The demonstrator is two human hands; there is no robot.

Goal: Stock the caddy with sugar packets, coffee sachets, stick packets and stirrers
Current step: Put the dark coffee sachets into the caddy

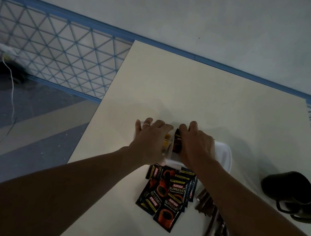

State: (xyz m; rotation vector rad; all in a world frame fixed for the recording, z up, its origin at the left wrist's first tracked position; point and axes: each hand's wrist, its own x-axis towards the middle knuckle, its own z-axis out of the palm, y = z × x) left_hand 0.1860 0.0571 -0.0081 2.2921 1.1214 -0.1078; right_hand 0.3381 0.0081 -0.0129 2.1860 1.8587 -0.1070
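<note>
One wide-angle camera rides on my head, facing forward and steeply down, away from me. It looks from close above my left hand (150, 140) and right hand (197, 146) onto the desk (216, 95), with floor (24, 126) and wall (170, 6) at the edges.

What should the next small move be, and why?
Probably seat the coffee sachet fully and let go. The right hand pinches its top edge, the sachet already stands upright inside the caddy, and the left hand rests on the caddy's left side, apparently steadying it. More loose sachets wait on the table nearer the person.
</note>
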